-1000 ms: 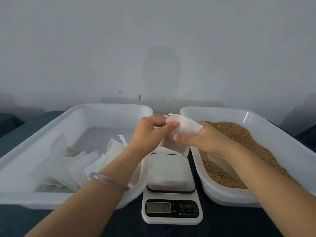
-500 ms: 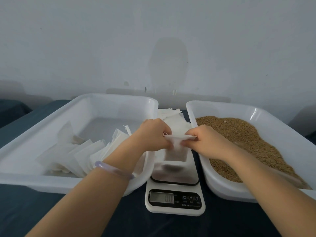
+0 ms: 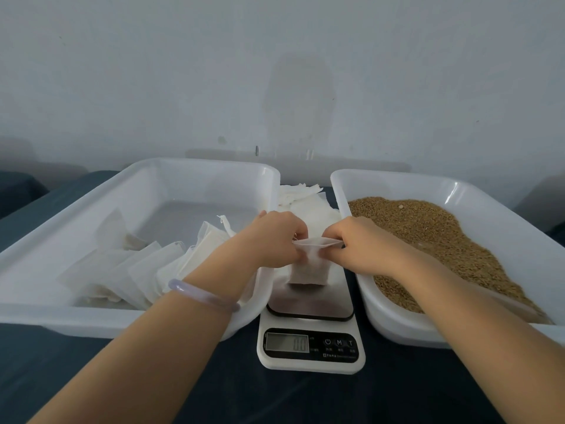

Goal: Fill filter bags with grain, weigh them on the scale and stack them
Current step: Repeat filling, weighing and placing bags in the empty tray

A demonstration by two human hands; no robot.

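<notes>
Now the filter bag (image 3: 308, 270) hangs upright over the steel platform of the scale (image 3: 310, 347), where a second ago it was held higher up as a flat white sheet between the fingers. The left hand (image 3: 275, 240) and the right hand (image 3: 360, 246) each pinch one side of its top edge and draw the mouth apart, so the opening shows as a narrow slit between them. The bottom of the bag is at or just above the platform; I cannot tell whether it touches. The display (image 3: 287, 342) seems to read zero, which suggests no real weight is resting there yet.

The grain (image 3: 428, 234) lies heaped in the right tray (image 3: 397, 175), just beside the right hand. The filled bags (image 3: 137, 270) lean in a row inside the left tray (image 3: 198, 165), and a pile of empty bags (image 3: 305, 197) sits behind the scale, between the two trays, on the dark tabletop (image 3: 275, 399).

With the mouth opened, this bag looks ready for filling. One hand would probably have to let go to scoop, leaving the other to keep the limp mouth open.
</notes>
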